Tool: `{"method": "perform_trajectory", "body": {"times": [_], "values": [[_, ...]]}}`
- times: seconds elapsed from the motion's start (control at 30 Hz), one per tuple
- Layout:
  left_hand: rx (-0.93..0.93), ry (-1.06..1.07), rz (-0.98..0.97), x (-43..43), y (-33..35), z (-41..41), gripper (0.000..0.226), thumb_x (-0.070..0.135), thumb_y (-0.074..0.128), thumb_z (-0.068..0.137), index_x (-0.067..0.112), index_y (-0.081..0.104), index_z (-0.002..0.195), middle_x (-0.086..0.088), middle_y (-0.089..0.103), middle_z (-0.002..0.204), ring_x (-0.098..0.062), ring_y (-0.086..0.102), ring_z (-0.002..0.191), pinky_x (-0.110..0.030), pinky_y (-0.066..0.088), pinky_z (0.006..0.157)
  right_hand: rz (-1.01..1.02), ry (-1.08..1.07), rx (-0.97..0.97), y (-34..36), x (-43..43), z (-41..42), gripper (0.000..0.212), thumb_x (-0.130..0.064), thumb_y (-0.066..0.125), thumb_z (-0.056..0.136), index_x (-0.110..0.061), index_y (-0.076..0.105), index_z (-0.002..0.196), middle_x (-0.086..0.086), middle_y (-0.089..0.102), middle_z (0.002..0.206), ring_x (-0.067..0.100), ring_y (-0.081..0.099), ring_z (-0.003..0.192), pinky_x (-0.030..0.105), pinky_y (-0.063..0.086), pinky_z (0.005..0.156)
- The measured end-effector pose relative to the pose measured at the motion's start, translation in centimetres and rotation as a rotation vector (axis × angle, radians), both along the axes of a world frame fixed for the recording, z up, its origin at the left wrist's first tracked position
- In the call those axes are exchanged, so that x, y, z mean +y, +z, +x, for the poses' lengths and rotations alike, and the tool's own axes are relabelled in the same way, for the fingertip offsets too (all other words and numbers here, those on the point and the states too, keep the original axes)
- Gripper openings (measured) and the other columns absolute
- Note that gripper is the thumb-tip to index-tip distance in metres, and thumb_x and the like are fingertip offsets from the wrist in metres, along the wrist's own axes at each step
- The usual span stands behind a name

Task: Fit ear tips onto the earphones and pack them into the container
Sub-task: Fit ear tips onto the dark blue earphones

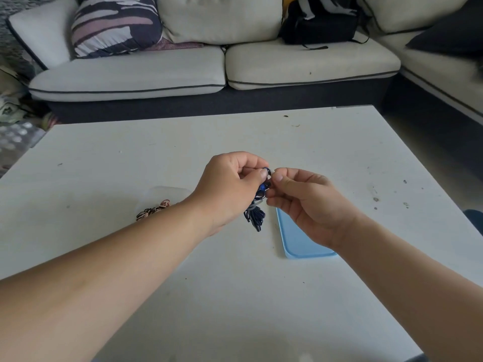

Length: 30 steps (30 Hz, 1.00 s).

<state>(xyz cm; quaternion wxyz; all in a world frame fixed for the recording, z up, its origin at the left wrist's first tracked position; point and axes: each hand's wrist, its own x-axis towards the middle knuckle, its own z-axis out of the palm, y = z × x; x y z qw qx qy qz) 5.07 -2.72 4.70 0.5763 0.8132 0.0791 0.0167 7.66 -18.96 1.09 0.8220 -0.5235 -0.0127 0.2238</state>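
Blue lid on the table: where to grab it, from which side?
Pinch the blue lid at its near short edge, from the near side. It lies flat on the table; that end is bare, and the right hand hides the far end.

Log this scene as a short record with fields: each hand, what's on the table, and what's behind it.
left hand: grips the blue earphones, coiled cable hanging below
right hand: pinches the earbud end of the same earphones
table: white; clear container holding pinkish earphones, left; blue lid, flat, partly hidden by the right hand
background: pale sofa with a black bag
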Motion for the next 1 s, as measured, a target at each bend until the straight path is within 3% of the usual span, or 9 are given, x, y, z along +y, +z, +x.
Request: {"method": "perform_trajectory", "body": {"times": [0.27,0.6,1.0], "values": [[-0.031,0.052,0.001,-0.63,0.40,-0.07,0.012,0.016,0.068,0.097,0.025,0.075,0.094,0.009,0.075,0.077,0.003,0.069,0.066,-0.010,0.050,0.057,0.024,-0.088,-0.048,-0.17,0.53,-0.23,0.012,-0.003,0.064,0.097,0.007,0.068,0.101,0.014,0.069,0.083,0.022,0.066,0.076,0.027,0.058,0.072],[-0.035,0.041,-0.069,-0.71,0.51,-0.24,0.011,0.011,0.075,0.092,0.023,0.075,0.093,0.004,0.077,0.079,-0.004,0.073,0.071,-0.014,0.055,0.064,0.013,-0.136,-0.068,-0.13,0.33,-0.27,0.012,-0.002,0.064,0.096,0.008,0.068,0.102,0.016,0.070,0.084,0.022,0.068,0.074,0.027,0.058,0.072],[-0.022,0.052,-0.114,-0.80,0.59,-0.25,0.010,0.010,0.075,0.092,0.019,0.075,0.095,0.001,0.078,0.080,-0.005,0.073,0.069,-0.013,0.053,0.062,-0.054,-0.160,-0.118,0.04,0.17,-0.24,0.006,-0.001,0.066,0.095,0.003,0.069,0.098,0.017,0.070,0.085,0.023,0.068,0.073,0.030,0.059,0.075]]}}
